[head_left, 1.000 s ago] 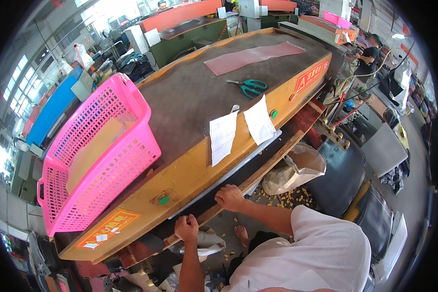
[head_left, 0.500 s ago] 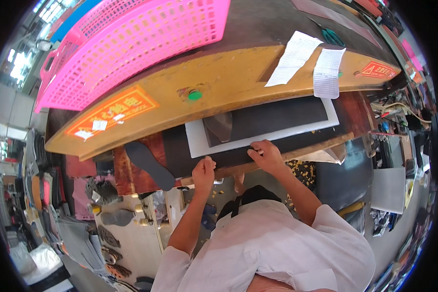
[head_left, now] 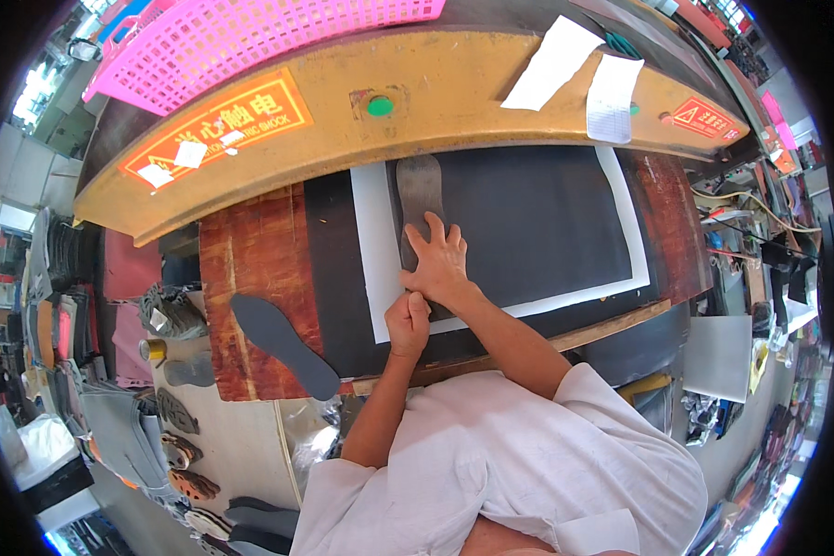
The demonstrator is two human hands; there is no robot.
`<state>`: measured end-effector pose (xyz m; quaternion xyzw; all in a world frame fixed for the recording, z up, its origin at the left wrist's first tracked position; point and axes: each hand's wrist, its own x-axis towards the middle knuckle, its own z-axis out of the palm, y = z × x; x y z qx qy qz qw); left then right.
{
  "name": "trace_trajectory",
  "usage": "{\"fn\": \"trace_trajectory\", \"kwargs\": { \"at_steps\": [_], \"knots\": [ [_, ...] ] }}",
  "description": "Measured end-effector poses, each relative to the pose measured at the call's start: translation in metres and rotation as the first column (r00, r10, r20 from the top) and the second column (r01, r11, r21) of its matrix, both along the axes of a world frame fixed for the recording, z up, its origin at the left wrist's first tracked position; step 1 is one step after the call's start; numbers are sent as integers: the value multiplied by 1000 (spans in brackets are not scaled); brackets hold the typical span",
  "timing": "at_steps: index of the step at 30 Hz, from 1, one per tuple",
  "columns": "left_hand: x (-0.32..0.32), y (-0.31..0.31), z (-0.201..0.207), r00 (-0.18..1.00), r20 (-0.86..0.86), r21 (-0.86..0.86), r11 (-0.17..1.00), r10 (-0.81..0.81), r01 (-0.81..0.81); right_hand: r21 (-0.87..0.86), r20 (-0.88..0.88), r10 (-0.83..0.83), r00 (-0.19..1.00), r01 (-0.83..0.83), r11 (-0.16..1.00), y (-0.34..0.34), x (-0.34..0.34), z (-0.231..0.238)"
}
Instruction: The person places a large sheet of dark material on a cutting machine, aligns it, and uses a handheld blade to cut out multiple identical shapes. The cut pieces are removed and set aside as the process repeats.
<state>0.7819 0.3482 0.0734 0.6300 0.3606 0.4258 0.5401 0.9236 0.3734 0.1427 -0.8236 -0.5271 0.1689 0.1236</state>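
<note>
A black sheet (head_left: 537,222) lies over a white sheet (head_left: 641,269), which shows as a border along its left, near and right sides. On the black sheet's left edge rests a grey-brown sole-shaped piece (head_left: 421,181), its near end hidden by my hands. My right hand (head_left: 438,264) presses flat on this piece with fingers spread. Just nearer to me, my left hand (head_left: 408,324) is closed at the near edge of the sheets, next to my right wrist; anything inside its fingers is hidden. Farther left, a dark grey insole (head_left: 285,347) lies across the reddish worn board (head_left: 250,269).
A yellow machine beam (head_left: 482,88) with a green button (head_left: 379,107) spans the far side. On it hang two paper slips (head_left: 610,100); a pink plastic basket (head_left: 269,46) stands above. A wooden strip (head_left: 612,326) edges the table. Sole pieces lie at lower left.
My right hand has opened from a curled grip and moved left onto the sole-shaped piece. My left hand has shifted slightly right, still closed. The view has tilted, showing more of the sheets under the beam.
</note>
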Motion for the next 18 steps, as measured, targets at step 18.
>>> {"fn": "trace_trajectory", "kwargs": {
  "at_steps": [18],
  "knots": [
    [-21,-70,11,962,-269,434,898,56,69,505,-49,26,998,2,863,-126,67,10]
  ]
}}
